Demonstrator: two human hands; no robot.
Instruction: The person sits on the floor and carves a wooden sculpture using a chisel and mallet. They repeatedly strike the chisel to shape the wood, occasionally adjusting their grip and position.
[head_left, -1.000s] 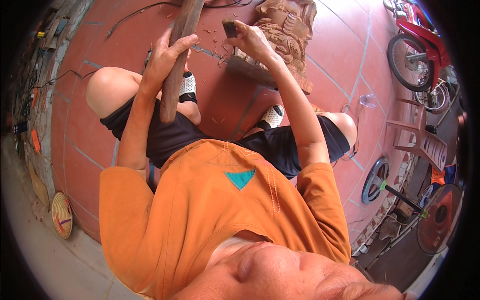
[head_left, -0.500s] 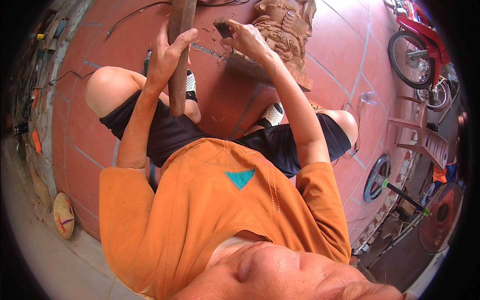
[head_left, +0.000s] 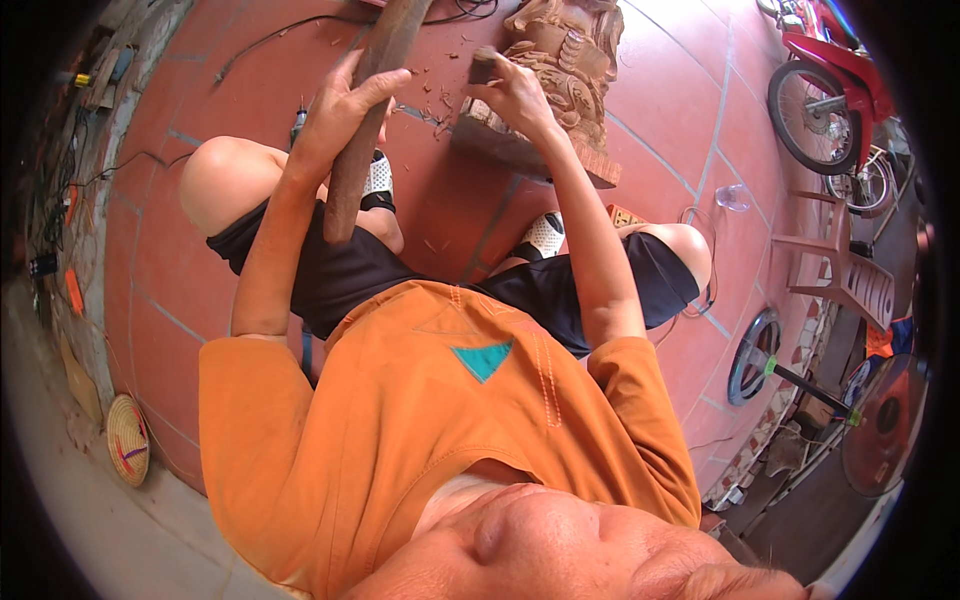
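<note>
My left hand (head_left: 338,115) is closed around a long brown wooden bar (head_left: 347,195). The bar slants, its far end running out past the top edge and its near end above my lap. In my right hand (head_left: 517,95), pinched between thumb and fingers, is a small dark brown block-like piece (head_left: 483,66); its exact kind does not show. This hand is right beside a carved wooden sculpture (head_left: 570,70), which lies on the tiled floor beyond my feet. From this view I cannot tell whether the piece touches the carving.
Wood shavings (head_left: 430,110) are scattered between my hands on the red tiles. A dark cable (head_left: 280,27) lies at the far left. To the right are a clear plastic cup (head_left: 733,198), a plastic chair (head_left: 850,275), a red motorbike (head_left: 835,85) and a round-based stand (head_left: 755,358). A woven hat (head_left: 128,440) sits left.
My right hand has moved right with the small piece, closer to the carving. The wooden bar leans more, its far end shifted right and its near end slightly left.
</note>
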